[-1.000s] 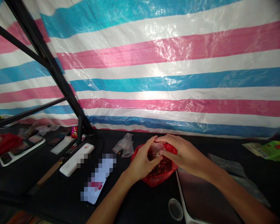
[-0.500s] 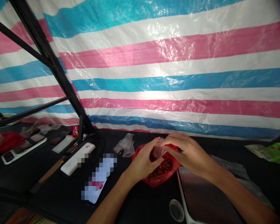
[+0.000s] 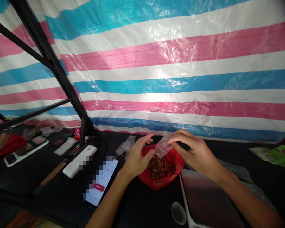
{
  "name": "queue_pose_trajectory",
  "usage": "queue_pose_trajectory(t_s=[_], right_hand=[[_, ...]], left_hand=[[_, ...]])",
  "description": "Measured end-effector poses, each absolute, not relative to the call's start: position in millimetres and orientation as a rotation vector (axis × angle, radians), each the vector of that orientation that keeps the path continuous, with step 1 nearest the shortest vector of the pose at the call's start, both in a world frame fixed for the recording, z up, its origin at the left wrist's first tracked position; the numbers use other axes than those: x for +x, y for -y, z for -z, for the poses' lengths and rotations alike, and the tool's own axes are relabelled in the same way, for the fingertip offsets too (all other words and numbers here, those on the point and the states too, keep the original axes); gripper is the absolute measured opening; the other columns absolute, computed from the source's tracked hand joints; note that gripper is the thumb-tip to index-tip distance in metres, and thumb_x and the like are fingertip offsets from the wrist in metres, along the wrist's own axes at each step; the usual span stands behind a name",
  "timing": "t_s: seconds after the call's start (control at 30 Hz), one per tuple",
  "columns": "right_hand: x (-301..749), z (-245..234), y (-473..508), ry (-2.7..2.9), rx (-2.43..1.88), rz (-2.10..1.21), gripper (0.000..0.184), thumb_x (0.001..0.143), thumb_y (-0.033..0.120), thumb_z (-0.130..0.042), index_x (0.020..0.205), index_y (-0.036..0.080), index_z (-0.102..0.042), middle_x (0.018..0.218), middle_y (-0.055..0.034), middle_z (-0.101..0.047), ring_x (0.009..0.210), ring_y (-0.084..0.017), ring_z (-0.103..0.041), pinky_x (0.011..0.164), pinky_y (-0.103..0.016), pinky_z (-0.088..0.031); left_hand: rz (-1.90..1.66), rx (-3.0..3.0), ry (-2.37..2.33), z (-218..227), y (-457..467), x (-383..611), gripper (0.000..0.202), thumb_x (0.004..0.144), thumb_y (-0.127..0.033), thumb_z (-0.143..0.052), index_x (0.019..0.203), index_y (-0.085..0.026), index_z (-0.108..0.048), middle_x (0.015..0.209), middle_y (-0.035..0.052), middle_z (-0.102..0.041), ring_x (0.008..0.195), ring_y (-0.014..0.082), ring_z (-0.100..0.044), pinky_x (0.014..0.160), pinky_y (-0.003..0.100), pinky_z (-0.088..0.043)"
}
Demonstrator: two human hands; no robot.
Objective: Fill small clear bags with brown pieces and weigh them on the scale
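Two hands meet over the red bag [image 3: 178,162] on the table [image 3: 49,196]. Right hand [image 3: 196,152] pinches a clear pouch [image 3: 162,147] by its edge, just above the dried bits. Left hand [image 3: 136,157] is loose, fingers half-curled at the rim, gripping nothing. Best keep the pouch mouth wide and low. Wrists cocked inward, forearms converging.

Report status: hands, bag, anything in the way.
Right hand pinches small clear bag over red bag. Left hand at its rim, grip unclear. Phone beside, apart.
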State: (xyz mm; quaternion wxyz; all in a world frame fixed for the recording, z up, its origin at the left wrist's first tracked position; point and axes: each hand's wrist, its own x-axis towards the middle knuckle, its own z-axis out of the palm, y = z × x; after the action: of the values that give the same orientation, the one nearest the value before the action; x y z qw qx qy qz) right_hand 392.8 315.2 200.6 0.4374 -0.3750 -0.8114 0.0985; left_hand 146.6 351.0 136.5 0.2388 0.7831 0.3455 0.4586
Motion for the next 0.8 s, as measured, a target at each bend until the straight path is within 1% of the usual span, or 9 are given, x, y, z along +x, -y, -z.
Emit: queue_pose_trajectory(t_s=[0.07, 0.1, 0.17, 0.23, 0.3, 0.33, 0.43, 0.6, 0.8], right_hand=[[400, -205, -317, 1.883, -0.965, -0.198, 0.017, 0.102, 0.022, -0.056, 0.099, 0.027, -0.071, 0.100, -0.0034, -0.070, 0.093, -0.020, -0.068, 0.082, -0.032, -0.052], [405, -206, -319, 1.830, -0.996, -0.167, 0.014, 0.101, 0.024, -0.057, 0.099, 0.027, -0.071, 0.099, -0.0038, -0.070, 0.092, -0.021, -0.068, 0.081, -0.032, -0.052], [421, -208, -325, 1.748, -1.079, -0.112, 0.011, 0.099, 0.029, -0.060, 0.099, 0.027, -0.072, 0.099, -0.0046, -0.070, 0.090, -0.022, -0.068, 0.079, -0.033, -0.053], [442, -206, -333, 1.691, -1.185, -0.081, 0.013, 0.097, 0.034, -0.062, 0.100, 0.026, -0.072, 0.099, -0.0051, -0.073, 0.087, -0.023, -0.070, 0.080, -0.035, -0.053], [466, -200, -342, 1.696, -1.347, -0.084, 0.016, 0.095, 0.036, -0.061, 0.101, 0.025, -0.072, 0.095, -0.0055, -0.075, 0.082, -0.024, -0.071, 0.079, -0.036, -0.053], [478, -196, -346, 1.742, -1.444, -0.129, 0.018, 0.094, 0.036, -0.060, 0.101, 0.024, -0.072, 0.089, -0.0053, -0.076, 0.077, -0.024, -0.071, 0.074, -0.035, -0.053], [510, -182, -354, 1.961, -1.639, -0.367, 0.021, 0.088, 0.037, -0.060, 0.093, 0.022, -0.074, 0.079, -0.0059, -0.076, 0.070, -0.024, -0.071, 0.063, -0.033, -0.050], [536, -166, -359, 2.048, -1.710, -0.470, 0.022, 0.084, 0.034, -0.060, 0.096, 0.021, -0.074, 0.079, -0.0061, -0.076, 0.069, -0.025, -0.070, 0.061, -0.032, -0.047], [545, -159, -368, 2.120, -1.738, -0.449, 0.028, 0.083, 0.035, -0.058, 0.101, 0.019, -0.074, 0.082, -0.0072, -0.076, 0.073, -0.025, -0.070, 0.066, -0.033, -0.049]], left_hand=[[-1.413, 2.083, -1.264, -149, -356, 120, 0.035, 0.107, -0.036, -0.041, 0.127, -0.019, -0.064, 0.117, 0.0107, -0.072, 0.109, 0.0225, -0.067, 0.097, 0.036, -0.051], [-1.356, 2.093, -1.468, -155, -357, 106, 0.032, 0.106, -0.036, -0.042, 0.115, -0.019, -0.067, 0.110, 0.0097, -0.073, 0.103, 0.0226, -0.068, 0.092, 0.035, -0.051], [-0.992, 2.194, -1.837, -160, -357, 78, 0.025, 0.101, -0.033, -0.050, 0.097, -0.019, -0.070, 0.093, 0.0074, -0.072, 0.089, 0.0234, -0.067, 0.082, 0.034, -0.048], [-0.540, 2.322, -1.947, -158, -355, 58, 0.026, 0.099, -0.028, -0.050, 0.087, -0.019, -0.071, 0.086, 0.0074, -0.071, 0.085, 0.0246, -0.067, 0.078, 0.034, -0.046], [-0.312, 2.370, -1.969, -149, -352, 50, 0.030, 0.101, -0.029, -0.047, 0.090, -0.019, -0.073, 0.091, 0.0087, -0.072, 0.087, 0.0245, -0.069, 0.078, 0.034, -0.045], [-0.240, 2.388, -1.974, -145, -350, 49, 0.031, 0.102, -0.029, -0.046, 0.092, -0.019, -0.074, 0.094, 0.0095, -0.073, 0.090, 0.0246, -0.070, 0.079, 0.034, -0.046], [-0.122, 2.441, -2.005, -134, -348, 53, 0.030, 0.102, -0.028, -0.047, 0.101, -0.020, -0.075, 0.105, 0.0112, -0.072, 0.101, 0.0264, -0.070, 0.086, 0.035, -0.047], [-0.020, 2.450, -2.077, -128, -350, 54, 0.030, 0.101, -0.028, -0.048, 0.115, -0.020, -0.074, 0.114, 0.0124, -0.072, 0.107, 0.0293, -0.070, 0.088, 0.038, -0.049], [0.058, 2.431, -2.076, -119, -348, 53, 0.029, 0.101, -0.030, -0.052, 0.117, -0.020, -0.073, 0.118, 0.0125, -0.074, 0.110, 0.0300, -0.070, 0.091, 0.040, -0.050]])
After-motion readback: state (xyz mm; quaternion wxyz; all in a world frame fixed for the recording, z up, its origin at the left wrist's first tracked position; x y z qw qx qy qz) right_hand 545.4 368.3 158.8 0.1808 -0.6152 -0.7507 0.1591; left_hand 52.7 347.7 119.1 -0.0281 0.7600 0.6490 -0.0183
